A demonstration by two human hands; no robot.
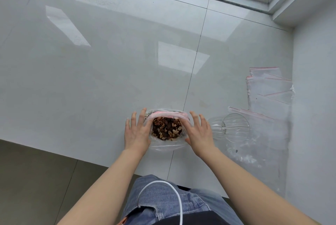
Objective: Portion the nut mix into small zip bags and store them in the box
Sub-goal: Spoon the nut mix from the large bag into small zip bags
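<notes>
Head view: left hand [136, 133] and right hand [200, 132], fingers spread, steady the open clear plastic bag of brown nut mix [166, 128] near the desk's [91, 79] near edge; a nudge could spill it.

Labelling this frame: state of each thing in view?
Nut mix bag: open, upright, full.
Left hand: fingers straight, against bag's side.
Right hand: fingers straight, against bag's other side.
Small zip bags: empty, flat, piled.
Clear scoop: lying unused.

Your left hand [136, 132] and right hand [199, 132] flanked the open bag of nut mix [166, 128] on the tabletop [91, 79], fingers [141, 118] straight against its sides.
</notes>
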